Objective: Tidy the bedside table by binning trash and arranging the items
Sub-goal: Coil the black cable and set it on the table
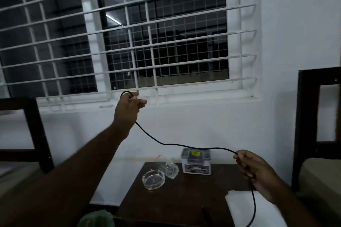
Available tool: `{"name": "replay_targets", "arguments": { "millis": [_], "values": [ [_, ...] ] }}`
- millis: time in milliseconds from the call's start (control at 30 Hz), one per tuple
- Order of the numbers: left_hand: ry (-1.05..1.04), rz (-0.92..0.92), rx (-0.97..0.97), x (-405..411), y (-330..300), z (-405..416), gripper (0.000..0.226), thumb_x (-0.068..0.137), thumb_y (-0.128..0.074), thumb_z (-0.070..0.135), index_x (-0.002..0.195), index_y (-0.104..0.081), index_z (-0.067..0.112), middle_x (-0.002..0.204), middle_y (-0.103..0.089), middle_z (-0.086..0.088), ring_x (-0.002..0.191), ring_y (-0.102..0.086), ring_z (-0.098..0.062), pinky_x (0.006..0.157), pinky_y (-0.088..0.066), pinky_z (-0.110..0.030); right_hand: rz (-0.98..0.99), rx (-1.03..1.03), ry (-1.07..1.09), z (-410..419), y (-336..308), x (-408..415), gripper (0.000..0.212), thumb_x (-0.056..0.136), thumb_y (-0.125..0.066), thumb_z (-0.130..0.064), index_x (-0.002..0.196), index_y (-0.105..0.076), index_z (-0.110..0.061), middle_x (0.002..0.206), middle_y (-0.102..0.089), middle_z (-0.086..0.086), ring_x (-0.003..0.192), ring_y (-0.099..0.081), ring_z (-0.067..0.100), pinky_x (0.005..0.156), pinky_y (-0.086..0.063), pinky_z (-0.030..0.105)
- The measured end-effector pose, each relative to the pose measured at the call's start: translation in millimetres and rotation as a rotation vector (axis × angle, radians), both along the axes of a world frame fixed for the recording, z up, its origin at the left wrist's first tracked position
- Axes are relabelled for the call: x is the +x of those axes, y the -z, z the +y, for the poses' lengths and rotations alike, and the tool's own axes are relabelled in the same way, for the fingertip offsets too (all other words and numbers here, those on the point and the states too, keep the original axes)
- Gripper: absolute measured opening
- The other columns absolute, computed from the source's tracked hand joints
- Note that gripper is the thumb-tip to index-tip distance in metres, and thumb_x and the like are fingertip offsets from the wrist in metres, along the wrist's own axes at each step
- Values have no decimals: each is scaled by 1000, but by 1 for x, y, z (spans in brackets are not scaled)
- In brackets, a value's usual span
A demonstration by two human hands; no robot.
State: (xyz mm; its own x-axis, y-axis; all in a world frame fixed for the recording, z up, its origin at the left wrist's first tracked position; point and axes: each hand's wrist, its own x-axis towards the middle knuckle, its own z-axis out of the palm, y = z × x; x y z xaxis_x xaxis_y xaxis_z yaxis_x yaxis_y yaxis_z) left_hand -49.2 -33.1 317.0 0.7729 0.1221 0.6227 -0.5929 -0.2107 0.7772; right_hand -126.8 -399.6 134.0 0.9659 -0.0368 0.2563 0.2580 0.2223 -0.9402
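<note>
The black cable (184, 146) is held in the air above the dark wooden surface (177, 201), stretched in a shallow sag between both hands. The left hand (127, 110) is raised in front of the window grille (129, 29), its fingers (142, 101) curled and pinching one end, where a small loop of cable shows above the knuckles. The right hand (252, 167) is lower, just above the surface, its fingers closed around the cable; the remaining length hangs below it, crosses the white paper (245, 206) and leaves the bottom of the view, so the far end cannot be seen. Probable fault conditions: the hanging tail may drag the paper off the surface if the cable is drawn upward quickly. The sagging middle span passes just above the grey lidded box (196, 160), and the glass ashtray (153, 178) and crumpled clear plastic (169, 169) lie close by; lowering either hand could sweep these items, and the ashtray, being glass, may break if it is pushed over the edge. A loose pinch at the left hand could release the loop already formed. If the unseen end is snagged or plugged in, further pulling may strain the cable. The view is dim and blurred, so grip detail is uncertain.
</note>
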Motion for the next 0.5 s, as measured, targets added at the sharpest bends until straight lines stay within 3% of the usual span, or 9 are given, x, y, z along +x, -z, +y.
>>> {"name": "replay_targets", "arguments": {
  "millis": [67, 133, 200, 267, 333, 433, 500],
  "values": [
    [-78, -10, 384, -2, 11, 16, 23, 103, -36, 10, 114, -56, 8, 90, -73, -4, 87, -71, -16, 81, -54, -31, -19, 180, -121, 2, -12, -6, 21, 91, -52, -22, 87, -65, -6, 62, -41, -2, 42, -28, 6, 36, -21, 18],
    [8, 133, 741, -6, 25, 26, 21, 102, -39, 7, 113, -56, 1, 90, -70, -10, 85, -71, -29, 82, -57, -38, -60, 371, -199, 4, -24, -14, 21, 90, -50, -22, 82, -65, -10, 61, -40, -4, 42, -24, 4, 35, -20, 18],
    [262, 392, 886, -16, 40, 27, 19, 102, -39, 5, 108, -55, -3, 93, -66, -18, 74, -71, -33, 69, -59, -37, -125, 487, -216, 5, -34, -18, 25, 93, -45, -25, 80, -64, -16, 60, -40, -7, 46, -16, 5, 37, -20, 18],
    [467, 588, 971, -33, 55, 21, 21, 102, -39, 9, 99, -60, 4, 85, -65, -23, 54, -63, -19, 50, -49, -24, -165, 561, -206, 8, -43, -18, 30, 99, -39, -28, 82, -62, -22, 59, -39, -10, 47, -14, 6, 39, -18, 18],
    [682, 710, 899, -51, 68, 12, 28, 100, -39, 18, 91, -65, 13, 70, -60, -15, 45, -47, -11, 47, -39, -22, -148, 637, -147, 13, -47, -13, 31, 103, -36, -33, 82, -59, -26, 57, -40, -10, 43, -14, 7, 39, -17, 18],
    [1184, 945, 412, -78, 73, -11, 28, 99, -36, 26, 90, -58, 12, 58, -40, 4, 40, -26, -8, 46, -32, -23, 16, 666, 164, 23, -45, -2, 26, 102, -39, -32, 82, -54, -25, 53, -37, -9, 31, -23, 3, 31, -18, 15],
    [1438, 965, 125, -92, 61, -29, 25, 98, -36, 32, 85, -51, 17, 54, -31, 8, 39, -20, -8, 45, -26, -23, 136, 558, 371, 33, -39, 5, 24, 102, -43, -28, 81, -53, -23, 58, -34, -8, 27, -23, 1, 28, -16, 13]
  ]
}}
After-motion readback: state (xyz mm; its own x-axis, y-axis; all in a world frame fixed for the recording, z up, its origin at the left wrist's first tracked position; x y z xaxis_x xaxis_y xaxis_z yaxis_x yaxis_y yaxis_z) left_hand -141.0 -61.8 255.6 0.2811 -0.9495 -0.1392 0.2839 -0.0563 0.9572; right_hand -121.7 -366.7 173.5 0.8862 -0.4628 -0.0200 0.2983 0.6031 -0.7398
